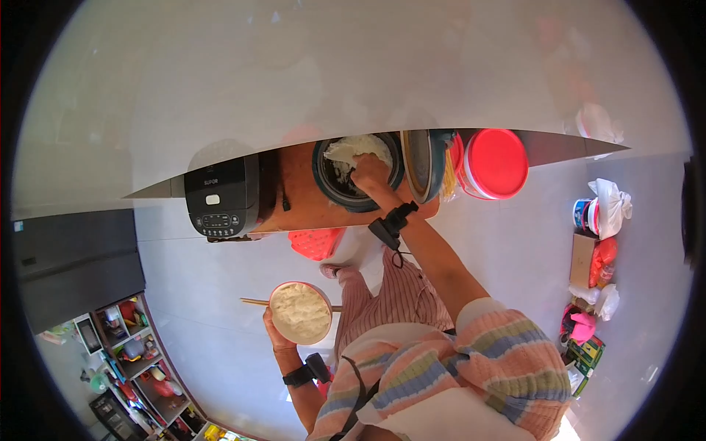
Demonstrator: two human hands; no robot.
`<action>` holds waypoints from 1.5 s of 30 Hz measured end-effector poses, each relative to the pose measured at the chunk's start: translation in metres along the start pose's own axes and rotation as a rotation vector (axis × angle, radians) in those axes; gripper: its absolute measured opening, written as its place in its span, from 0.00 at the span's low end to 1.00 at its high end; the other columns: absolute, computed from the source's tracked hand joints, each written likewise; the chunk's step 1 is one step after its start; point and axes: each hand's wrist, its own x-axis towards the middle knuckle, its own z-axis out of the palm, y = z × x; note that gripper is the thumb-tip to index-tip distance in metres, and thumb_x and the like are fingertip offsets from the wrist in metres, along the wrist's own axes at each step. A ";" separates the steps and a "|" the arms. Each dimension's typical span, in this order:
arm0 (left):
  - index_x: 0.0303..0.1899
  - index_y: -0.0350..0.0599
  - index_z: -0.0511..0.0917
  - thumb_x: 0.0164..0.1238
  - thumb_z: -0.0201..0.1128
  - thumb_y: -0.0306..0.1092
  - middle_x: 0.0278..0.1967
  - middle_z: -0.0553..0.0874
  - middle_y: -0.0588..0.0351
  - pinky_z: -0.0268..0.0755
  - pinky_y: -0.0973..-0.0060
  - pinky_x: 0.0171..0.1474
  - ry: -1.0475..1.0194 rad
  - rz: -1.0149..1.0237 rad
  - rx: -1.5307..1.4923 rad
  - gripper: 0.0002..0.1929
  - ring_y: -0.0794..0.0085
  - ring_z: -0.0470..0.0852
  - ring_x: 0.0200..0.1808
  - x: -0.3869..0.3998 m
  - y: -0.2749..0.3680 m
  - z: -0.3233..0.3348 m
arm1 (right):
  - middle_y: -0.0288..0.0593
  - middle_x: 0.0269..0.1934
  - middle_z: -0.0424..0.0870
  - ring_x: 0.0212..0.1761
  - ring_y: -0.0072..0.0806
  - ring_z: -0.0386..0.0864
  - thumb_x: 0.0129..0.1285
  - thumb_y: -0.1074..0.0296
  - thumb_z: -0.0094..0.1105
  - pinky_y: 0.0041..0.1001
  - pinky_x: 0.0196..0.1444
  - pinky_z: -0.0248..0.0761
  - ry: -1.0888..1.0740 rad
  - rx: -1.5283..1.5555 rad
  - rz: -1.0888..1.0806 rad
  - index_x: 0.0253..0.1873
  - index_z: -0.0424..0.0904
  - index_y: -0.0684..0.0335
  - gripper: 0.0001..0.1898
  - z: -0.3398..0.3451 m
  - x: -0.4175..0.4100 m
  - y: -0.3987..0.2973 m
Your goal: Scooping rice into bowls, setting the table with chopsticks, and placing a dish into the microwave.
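Observation:
My left hand (276,331) grips a bowl (331,322) heaped with cooked white rice (300,311). A pair of chopsticks (255,301) runs beneath the bowl, sticking out on both sides. My right hand (370,172) reaches down into a dark rice cooker (357,205), fingers curled against the white rice (361,146) inside it. Whether those fingers hold a utensil is hidden. The cooker's lid (417,165) stands raised on its right side. Both wrists wear black strapped devices.
The cooker stands on a brown wooden tabletop (298,204), with a black SUPOR appliance (220,198) at its left. To the right is a red-lidded bucket (499,162). A red perforated plastic stool (317,242) sits under the front edge. A pale glossy surface (353,66) fills the far side.

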 end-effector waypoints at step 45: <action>0.48 0.37 0.71 0.52 0.52 0.54 0.44 0.78 0.49 0.71 0.68 0.46 -0.003 -0.042 -0.034 0.29 0.64 0.77 0.43 0.001 -0.010 -0.014 | 0.49 0.43 0.75 0.44 0.42 0.74 0.46 0.68 0.57 0.32 0.46 0.69 -0.094 -0.113 -0.072 0.45 0.76 0.57 0.17 -0.014 -0.019 -0.024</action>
